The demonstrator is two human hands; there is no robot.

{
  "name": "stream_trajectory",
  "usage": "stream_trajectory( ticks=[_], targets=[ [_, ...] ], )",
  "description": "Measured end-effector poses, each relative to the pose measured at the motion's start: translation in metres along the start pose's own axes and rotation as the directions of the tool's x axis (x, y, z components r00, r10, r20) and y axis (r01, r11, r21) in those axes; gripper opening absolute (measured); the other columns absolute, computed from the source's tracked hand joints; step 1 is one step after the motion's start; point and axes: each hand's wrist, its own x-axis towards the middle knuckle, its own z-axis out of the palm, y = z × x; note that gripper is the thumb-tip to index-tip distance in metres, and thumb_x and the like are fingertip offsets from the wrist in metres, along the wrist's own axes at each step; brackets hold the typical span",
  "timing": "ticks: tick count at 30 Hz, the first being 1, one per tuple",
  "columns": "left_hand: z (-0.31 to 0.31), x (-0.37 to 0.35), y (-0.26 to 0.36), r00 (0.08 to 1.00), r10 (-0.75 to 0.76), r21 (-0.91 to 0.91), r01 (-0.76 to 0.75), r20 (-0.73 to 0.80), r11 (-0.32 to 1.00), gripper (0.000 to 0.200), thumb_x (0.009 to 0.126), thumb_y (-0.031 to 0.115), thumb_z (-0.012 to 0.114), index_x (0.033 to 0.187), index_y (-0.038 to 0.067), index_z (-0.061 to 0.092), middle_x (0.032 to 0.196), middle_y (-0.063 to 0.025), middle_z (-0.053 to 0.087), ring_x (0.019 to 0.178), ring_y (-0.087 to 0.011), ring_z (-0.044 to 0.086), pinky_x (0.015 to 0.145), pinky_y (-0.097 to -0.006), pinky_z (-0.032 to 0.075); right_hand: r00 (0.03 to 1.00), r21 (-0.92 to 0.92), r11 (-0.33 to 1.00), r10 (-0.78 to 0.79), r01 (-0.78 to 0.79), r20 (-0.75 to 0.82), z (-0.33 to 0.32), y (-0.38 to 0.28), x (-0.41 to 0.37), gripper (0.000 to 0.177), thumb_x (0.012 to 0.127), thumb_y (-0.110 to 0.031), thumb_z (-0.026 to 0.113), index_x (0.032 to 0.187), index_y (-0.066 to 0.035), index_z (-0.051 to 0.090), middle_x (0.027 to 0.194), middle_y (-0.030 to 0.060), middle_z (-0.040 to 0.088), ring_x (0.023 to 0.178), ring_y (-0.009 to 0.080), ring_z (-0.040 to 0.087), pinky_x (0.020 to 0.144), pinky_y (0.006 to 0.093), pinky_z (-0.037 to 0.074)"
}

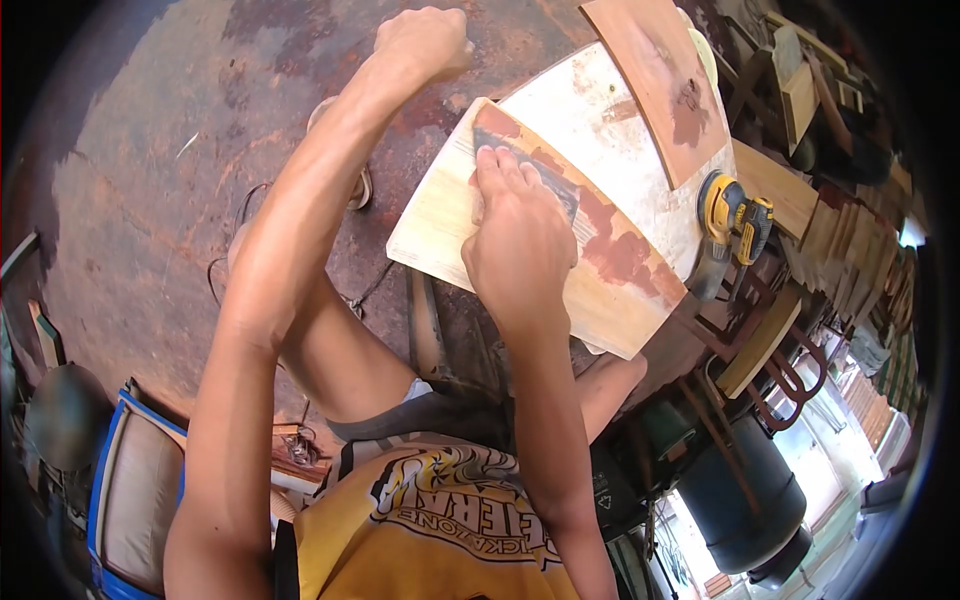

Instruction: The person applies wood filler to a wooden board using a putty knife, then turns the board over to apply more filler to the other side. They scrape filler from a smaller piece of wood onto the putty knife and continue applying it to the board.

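My right hand (525,235) presses down on a flat dark-grey sheet that looks like sandpaper (560,190), its fingers lying along the sheet. Beneath it is a pale wooden board (430,222) with reddish-brown filler smeared along its far side and right end. Away from the board, at the top of the view, my left hand (425,45) is closed in a fist over the floor. Nothing shows sticking out of its fingers.
A white work surface (580,95) carries another filler-patched board (665,90). At its right edge sits a yellow-black sander (735,215). Wood pieces (835,240) are stacked further right. A blue-edged chair (140,490) stands at lower left; a dark drum (745,490) at lower right.
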Motion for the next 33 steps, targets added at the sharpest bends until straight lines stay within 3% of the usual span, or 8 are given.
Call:
stream_trajectory(
  ticks=[3,5,13,16,19,25,27,33],
  targets=[
    [0.0,-0.001,0.003,1.0,0.007,0.057,-0.005,-0.027,0.998,0.032,0.089,0.025,0.052,0.11,0.005,0.067,0.099,-0.0195,0.071,0.093,-0.0341,0.07,0.082,-0.0439,0.055,0.997,0.056,0.997,0.052,-0.055,0.058,-0.016,-0.002,0.008,0.042,0.079,0.002,0.054,0.12,0.001,0.058,0.121,0.0166,0.062,0.102,0.0361,0.06,0.088,0.0443,0.048],
    [0.004,-0.001,0.002,0.998,-0.001,-0.013,0.001,-0.068,1.0,0.028,0.083,0.028,0.059,0.09,0.002,0.067,0.084,-0.0236,0.068,0.083,-0.0393,0.069,0.074,-0.0474,0.055,0.999,0.048,0.998,0.045,-0.045,0.001,-0.005,0.006,0.015,0.043,0.078,0.003,0.053,0.12,0.0,0.059,0.121,0.0168,0.062,0.103,0.0362,0.06,0.088,0.044,0.048],
    [0.005,0.001,0.003,1.0,-0.004,-0.003,0.004,-0.018,1.0,0.032,0.079,0.031,0.061,0.094,0.003,0.067,0.088,-0.0227,0.07,0.085,-0.0396,0.069,0.077,-0.0495,0.055,0.997,0.06,0.998,0.027,-0.031,0.073,-0.011,0.001,-0.011,0.049,0.075,0.006,0.05,0.122,-0.002,0.06,0.124,0.0179,0.062,0.111,0.035,0.059,0.091,0.0427,0.047],
    [0.003,0.0,0.001,1.0,0.009,0.009,-0.009,-0.001,1.0,0.033,0.079,0.032,0.062,0.094,0.003,0.067,0.089,-0.0223,0.07,0.086,-0.0393,0.069,0.077,-0.0495,0.055,0.999,0.095,0.994,0.047,-0.047,0.004,-0.01,0.016,0.004,0.049,0.075,0.005,0.05,0.122,-0.002,0.06,0.126,0.0183,0.061,0.113,0.0358,0.058,0.093,0.0436,0.047],
    [0.009,0.001,0.001,1.0,0.007,0.006,-0.007,0.011,1.0,0.034,0.079,0.033,0.063,0.096,0.004,0.066,0.091,-0.0218,0.07,0.087,-0.039,0.069,0.078,-0.0491,0.055,0.992,0.094,0.992,0.072,-0.082,0.102,0.0,0.023,0.003,0.05,0.076,-0.003,0.06,0.125,0.001,0.057,0.129,0.0165,0.059,0.118,0.0363,0.055,0.098,0.0481,0.043],
    [0.004,0.004,0.003,1.0,0.012,-0.002,-0.012,0.029,1.0,0.037,0.078,0.035,0.066,0.098,0.004,0.066,0.093,-0.0219,0.07,0.09,-0.0387,0.068,0.079,-0.0488,0.055,0.986,-0.007,1.0,-0.022,0.023,0.164,-0.006,0.006,-0.036,0.052,0.075,0.003,0.051,0.126,-0.002,0.058,0.128,0.0155,0.06,0.119,0.0345,0.055,0.094,0.0436,0.047],
    [0.0,0.004,0.006,0.999,0.025,-0.003,-0.024,0.026,1.0,0.037,0.079,0.035,0.066,0.098,0.004,0.066,0.093,-0.0221,0.07,0.09,-0.0386,0.068,0.08,-0.0488,0.055,0.983,0.108,0.994,-0.044,0.025,0.179,-0.014,0.009,-0.04,0.043,0.081,-0.005,0.056,0.124,0.0,0.059,0.127,0.0159,0.061,0.117,0.037,0.056,0.094,0.0489,0.045],
    [0.011,0.003,0.003,0.999,0.005,0.033,-0.007,0.048,0.999,0.038,0.079,0.036,0.065,0.098,0.003,0.065,0.094,-0.0226,0.07,0.091,-0.0388,0.068,0.08,-0.0492,0.054,0.999,0.109,0.994,0.013,-0.016,0.032,-0.017,0.036,-0.008,0.052,0.072,0.006,0.049,0.121,-0.005,0.063,0.124,0.0163,0.063,0.109,0.0335,0.061,0.092,0.0441,0.048]
  ],
)
